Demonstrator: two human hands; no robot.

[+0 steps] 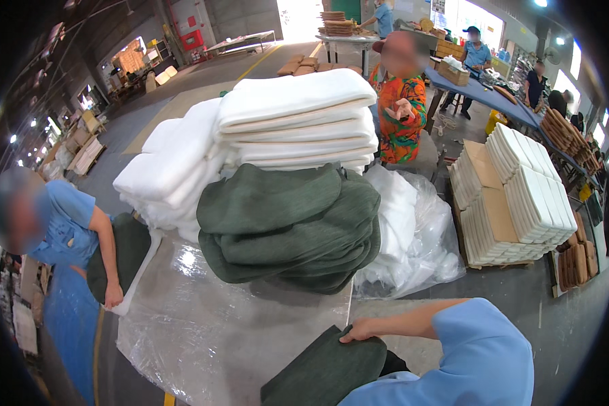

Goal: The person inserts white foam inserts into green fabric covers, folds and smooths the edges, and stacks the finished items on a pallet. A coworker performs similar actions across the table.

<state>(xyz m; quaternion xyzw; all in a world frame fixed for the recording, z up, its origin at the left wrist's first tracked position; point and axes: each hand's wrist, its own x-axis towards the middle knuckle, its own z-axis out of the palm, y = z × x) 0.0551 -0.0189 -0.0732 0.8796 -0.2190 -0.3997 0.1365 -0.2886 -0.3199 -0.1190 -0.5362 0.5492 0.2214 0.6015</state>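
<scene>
My right hand (361,331) comes in from the lower right in a light blue sleeve, its fingers closed on the edge of a dark green fabric cushion cover (325,372). The cover hangs close to my body at the bottom of the view. My left hand does not show. In front of me, a heap of the same green covers (287,223) lies on the plastic-wrapped table (210,311). Tall stacks of folded white padding (294,101) rise behind it. At the left, a co-worker grips another green cover (120,254) with white padding at its edge.
Clear plastic bags (423,230) with white padding sit right of the heap. A pallet of stacked white cushions (514,196) stands further right. Across the table is a person in an orange patterned shirt (406,108). A long blue worktable (484,88) runs behind, with brown cushions (568,139).
</scene>
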